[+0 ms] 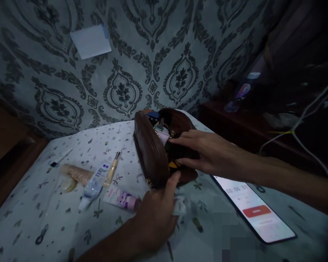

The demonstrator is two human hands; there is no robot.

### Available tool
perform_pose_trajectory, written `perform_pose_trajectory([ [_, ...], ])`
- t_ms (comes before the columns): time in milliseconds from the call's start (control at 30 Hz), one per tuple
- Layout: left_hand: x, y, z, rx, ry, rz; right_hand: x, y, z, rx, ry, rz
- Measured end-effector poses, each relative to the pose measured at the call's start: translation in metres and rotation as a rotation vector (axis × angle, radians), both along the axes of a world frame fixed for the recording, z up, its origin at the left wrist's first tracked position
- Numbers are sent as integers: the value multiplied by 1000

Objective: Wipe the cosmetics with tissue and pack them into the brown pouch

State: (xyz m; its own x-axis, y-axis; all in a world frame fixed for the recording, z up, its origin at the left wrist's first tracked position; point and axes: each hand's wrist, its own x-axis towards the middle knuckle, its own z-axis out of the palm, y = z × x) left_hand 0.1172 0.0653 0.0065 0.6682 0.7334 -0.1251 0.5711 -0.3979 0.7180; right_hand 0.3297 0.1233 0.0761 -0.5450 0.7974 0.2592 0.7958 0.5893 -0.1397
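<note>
- Brown, leather-like zip bag (150, 149) stood open in the head view, on a white sheet (120, 238) printed with small dark plant motifs.
- Fingers of the right hand (190, 150) reached into the bag's mouth from its right side; whether they had closed on anything could not be told.
- Under and beside those fingers showed a pale lilac-white container (161, 135), a glossy blue rounded item (153, 116) and a yellow piece (174, 165).
- Partly curled, the left hand (155, 216) lay at the bag's near end, one digit stretched toward its edge; its grip could not be made out. Crumpled whitish material (182, 205) showed just beside it.
- Left of the bag lay a pink-and-purple printed tube (121, 198), a slim golden tube with a metallic cap (112, 170), a pale blue-white tube (95, 185), a tan tube (78, 173), a round cream-coloured item (68, 185) and a dark-tipped white brush (61, 158).
- Beneath the right forearm, a lit smartphone (258, 213) displayed timer-like digits and a red button.
</note>
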Motion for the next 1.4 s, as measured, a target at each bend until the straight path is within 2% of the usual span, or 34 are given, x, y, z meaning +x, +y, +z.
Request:
perform_pose_trajectory([
  [133,0,1,-5,23,41,-33,-7,7,10,-16,-213,11],
  [300,-2,1,-7,84,39,-24,-22,13,20,-95,-342,-41],
  [500,-1,1,-9,71,37,-43,-29,16,6,-217,-327,-26],
  [633,0,2,-10,65,47,-44,-26,14,-2,-190,-323,-8],
  [867,-1,2,-14,76,77,-51,-28,12,1,-142,-397,8],
  [1000,-1,2,-18,80,70,-50,-33,10,3,-161,-415,-63],
  [1200,-2,2,-22,121,57,-30,-35,7,-6,-123,-426,-115],
  [1300,-1,3,-21,111,101,-49,-30,8,-11,-98,-417,-74],
  [1400,0,3,-18,112,130,-57,-28,8,-7,-103,-398,-40],
])
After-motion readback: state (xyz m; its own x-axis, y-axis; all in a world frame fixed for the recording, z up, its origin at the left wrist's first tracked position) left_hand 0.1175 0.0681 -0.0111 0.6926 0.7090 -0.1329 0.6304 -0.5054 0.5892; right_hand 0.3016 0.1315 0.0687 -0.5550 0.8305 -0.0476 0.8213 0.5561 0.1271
